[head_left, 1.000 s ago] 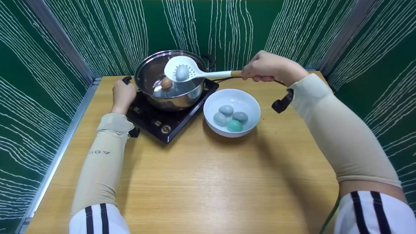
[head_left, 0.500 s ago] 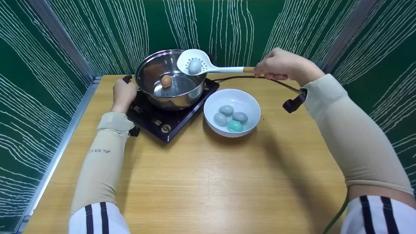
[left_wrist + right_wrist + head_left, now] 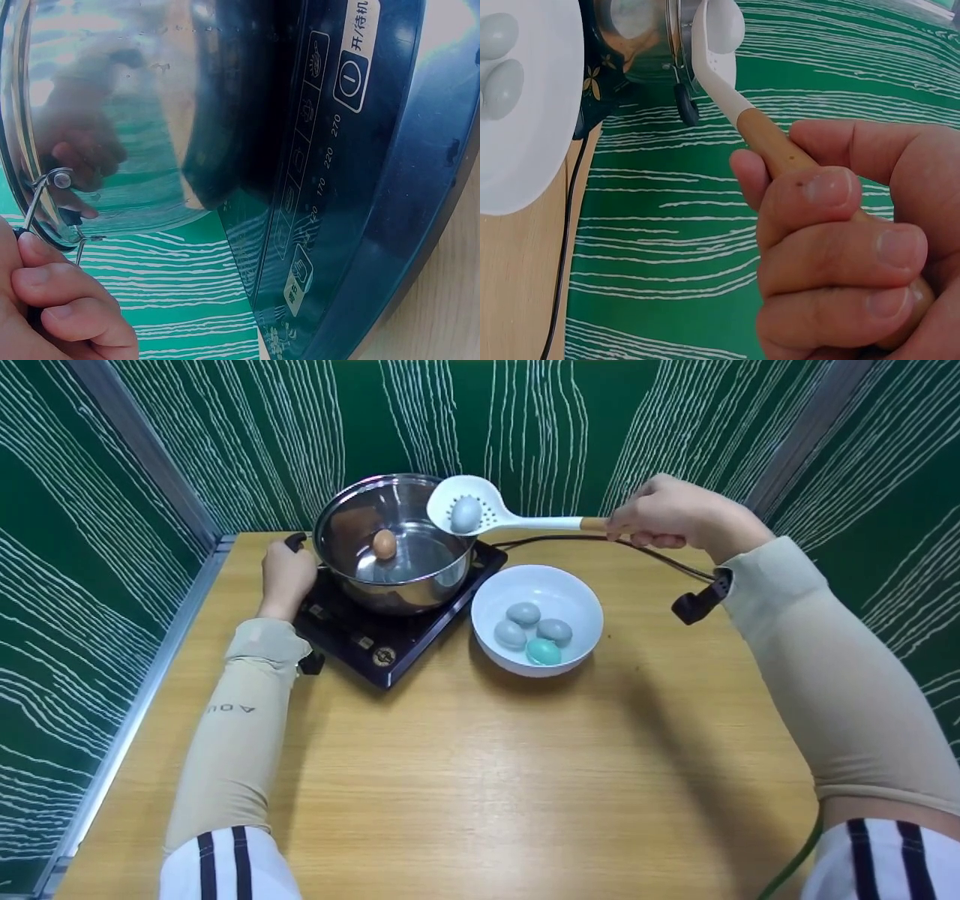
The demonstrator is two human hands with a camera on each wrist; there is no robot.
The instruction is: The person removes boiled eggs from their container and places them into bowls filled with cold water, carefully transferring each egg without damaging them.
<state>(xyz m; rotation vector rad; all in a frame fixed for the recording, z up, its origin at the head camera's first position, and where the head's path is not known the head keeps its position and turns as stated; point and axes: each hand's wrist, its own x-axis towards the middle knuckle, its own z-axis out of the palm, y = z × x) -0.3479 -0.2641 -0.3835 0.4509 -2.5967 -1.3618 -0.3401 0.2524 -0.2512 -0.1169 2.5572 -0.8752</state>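
My right hand [image 3: 667,514] grips the wooden handle [image 3: 776,146] of a white slotted spoon [image 3: 499,514]. A pale blue-grey egg [image 3: 466,514] lies in the spoon's bowl, held up over the pot's right rim. The left hand [image 3: 288,577] holds the black side handle [image 3: 295,541] of a steel pot [image 3: 397,592]; its curled fingers [image 3: 71,300] show in the left wrist view. Inside the pot sits a brown egg [image 3: 385,544]. To the pot's right, a white bowl [image 3: 536,581] holds several pale eggs [image 3: 511,634] and one green egg [image 3: 543,651].
Under the pot is a black induction cooktop [image 3: 367,649] with printed touch controls. Its black cord [image 3: 555,538] runs right along the back of the wooden table [image 3: 480,780]. Green walls [image 3: 525,427] with white lines close in the back and sides.
My right hand has moved right with the slotted spoon and egg, from over the pot's middle to its right rim. The left hand stays on the pot handle.
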